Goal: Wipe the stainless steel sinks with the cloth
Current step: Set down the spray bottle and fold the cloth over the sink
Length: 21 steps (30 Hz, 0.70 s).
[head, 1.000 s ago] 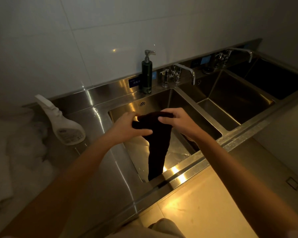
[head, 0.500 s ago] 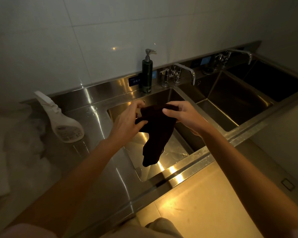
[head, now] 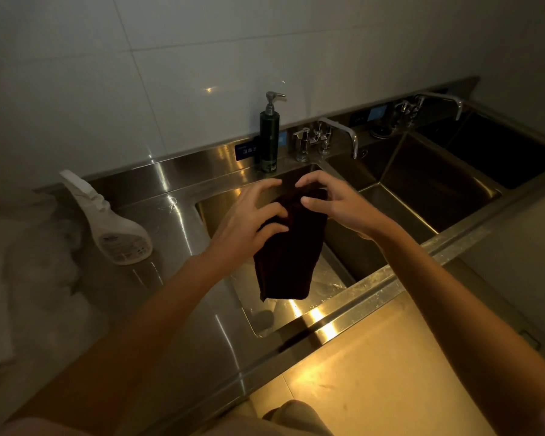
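Observation:
A dark cloth [head: 288, 256] hangs folded above the left stainless steel sink [head: 328, 281]. My left hand [head: 249, 218] grips its upper left part with bent fingers. My right hand [head: 334, 204] pinches the top right edge between thumb and fingers. Both hands are over the left basin, close together. The middle sink [head: 422, 196] and the right sink [head: 501, 152] lie to the right, dim and unlit. The cloth's lower end hangs free just above the wet, shiny basin floor.
A white spray bottle [head: 114, 228] lies on the steel counter at left. A dark pump dispenser [head: 268, 140] stands on the back ledge beside a tap [head: 324, 138]; another tap [head: 434, 103] sits farther right. White cloth material [head: 10, 278] is heaped at far left. Tiled wall behind.
The cloth, earlier hanging long and narrow, is now folded shorter and wider. My hands have shifted their hold on its top, with fingers more spread.

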{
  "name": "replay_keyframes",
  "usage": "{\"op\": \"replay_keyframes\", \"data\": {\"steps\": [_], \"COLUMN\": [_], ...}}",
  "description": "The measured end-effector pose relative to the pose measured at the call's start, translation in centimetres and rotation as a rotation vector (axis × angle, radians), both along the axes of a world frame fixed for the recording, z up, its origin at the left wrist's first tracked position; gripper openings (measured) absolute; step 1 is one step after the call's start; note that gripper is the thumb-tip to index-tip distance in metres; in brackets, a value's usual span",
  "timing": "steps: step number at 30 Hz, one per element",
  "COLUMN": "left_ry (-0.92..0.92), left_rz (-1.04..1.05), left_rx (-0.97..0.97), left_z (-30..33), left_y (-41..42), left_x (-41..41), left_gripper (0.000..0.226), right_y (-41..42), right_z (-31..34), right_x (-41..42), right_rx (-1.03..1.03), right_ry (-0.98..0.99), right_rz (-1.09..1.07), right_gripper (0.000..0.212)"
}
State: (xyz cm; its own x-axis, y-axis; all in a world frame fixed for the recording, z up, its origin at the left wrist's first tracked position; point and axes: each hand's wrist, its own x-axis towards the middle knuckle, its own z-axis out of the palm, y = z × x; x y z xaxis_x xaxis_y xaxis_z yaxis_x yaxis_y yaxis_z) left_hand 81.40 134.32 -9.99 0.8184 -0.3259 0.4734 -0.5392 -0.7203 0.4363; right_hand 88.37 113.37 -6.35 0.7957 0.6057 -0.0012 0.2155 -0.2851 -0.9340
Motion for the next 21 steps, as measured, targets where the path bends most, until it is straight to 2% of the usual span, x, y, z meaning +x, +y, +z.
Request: {"op": "replay_keyframes", "data": {"steps": [4,8,12,15,17,19,21], "left_ry": [0.281,0.315,0.233,0.21,0.19,0.17,0.155], "left_rz": [-0.136,-0.127,-0.081,-0.078,-0.088,-0.094,-0.086], "left_rx": [-0.152,-0.262,-0.263,-0.218,-0.183,-0.148,-0.117], "left_z": [0.5,0.8,1.5,2.4,2.7,3.0,3.2], "left_y": [-0.2,0.2,0.7,1.1,1.3,1.4,1.6], "left_x": [0.9,0.9,0.7,0.8,0.8,0.7,0.7], "left_gripper": [0.012,0.013,0.01,0.01,0.01,0.01,0.011], "right_y": [-0.1,-0.4,-0.5,-0.4,-0.4,-0.3,-0.4], "right_z": [0.4,0.1,-0.2,-0.5,-1.0,-1.6,-1.7], "right_x": [-0.2,-0.2,0.0,-0.1,-0.1,0.0,0.1], "right_rx": [0.034,0.062,-0.015,-0.088,-0.146,-0.252,-0.357], "right_ry": [0.013,0.033,-0.047,-0.206,-0.443,-0.729,-0.886], "right_rz": [0.092,0.121,0.168,0.151,0.088,0.019,-0.027], "right_gripper": [0.024,0.016,0.017,0.025,0.027,0.02,0.014]}}
